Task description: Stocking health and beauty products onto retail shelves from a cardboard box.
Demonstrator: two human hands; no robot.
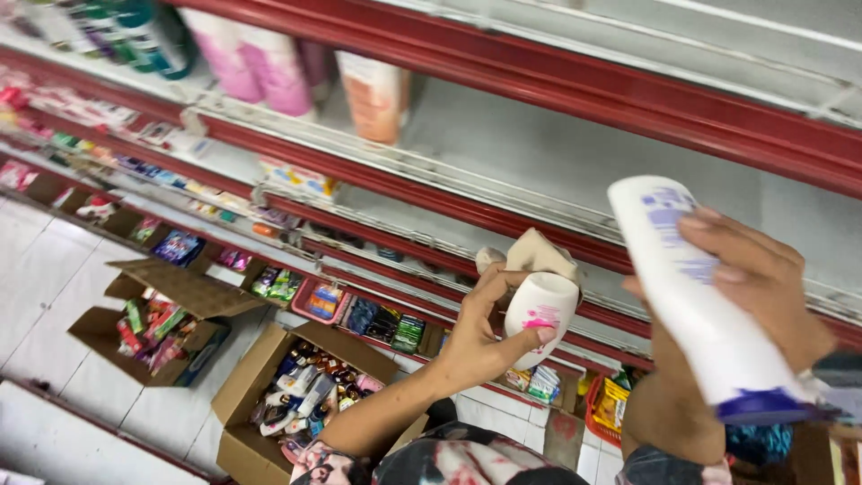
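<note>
Red-edged shop shelves (575,90) run slantwise across my view, with a pale tiled floor (36,260) below. From my remote seat I see my left hand (480,337) clenched around a small white bottle with a pink mark (539,314); the thumb lies along its lower side and the fingers curl behind it. A beige cloth (539,251) sits bunched just above that grip, pressed against the bottle's top end, and I cannot tell which fingers pin it. My right hand (763,287) is wrapped around a tall white bottle with a purple cap (696,301), held tilted with the cap end low and toward me; the fingers cross its upper side. The two bottles are near each other but apart.

Well below the left grip, two open cardboard boxes (269,377) stand on the floor, packed with small goods. Far above and left of both grips, pink bottles (256,58) and an orange tube (377,94) stand on an upper shelf. Beneath the right wrist, a red basket (597,409) holds yellow packets.
</note>
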